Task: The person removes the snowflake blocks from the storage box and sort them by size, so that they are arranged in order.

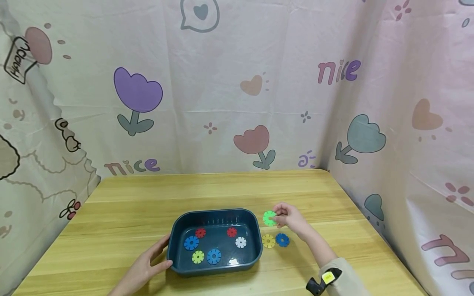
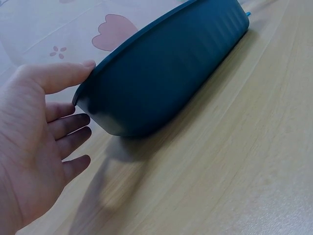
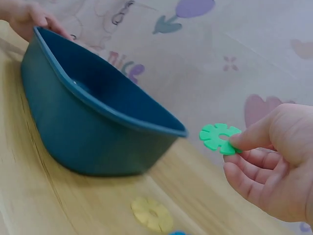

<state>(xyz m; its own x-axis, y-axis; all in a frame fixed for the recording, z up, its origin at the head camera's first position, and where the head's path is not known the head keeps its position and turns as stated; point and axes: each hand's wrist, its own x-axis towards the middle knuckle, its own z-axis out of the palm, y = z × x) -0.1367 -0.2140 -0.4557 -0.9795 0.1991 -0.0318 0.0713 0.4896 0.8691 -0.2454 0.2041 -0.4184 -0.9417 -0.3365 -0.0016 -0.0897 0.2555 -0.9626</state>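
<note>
A dark teal plastic basin (image 1: pixel 214 270) stands on the table with several notched plastic discs inside, among them a white disc (image 1: pixel 241 242) and a yellow-green disc (image 1: pixel 198 257). At its left end my left hand (image 1: pixel 145 265) rests against the rim, thumb and fingers spread apart, as the left wrist view also shows. My right hand (image 1: pixel 290 218) pinches a bright green notched disc (image 3: pixel 215 137) between thumb and fingers, held up just right of the basin. Below that hand, a yellow disc (image 1: pixel 268 241) and a blue disc (image 1: pixel 282 240) lie side by side on the wood.
The wooden table (image 1: pixel 122 205) extends around the basin on every side. Behind it hangs a pale curtain (image 1: pixel 207 139) printed with flowers and hearts, which also closes in the left and right sides. A black wrist camera (image 1: pixel 315 286) is strapped over the right sleeve.
</note>
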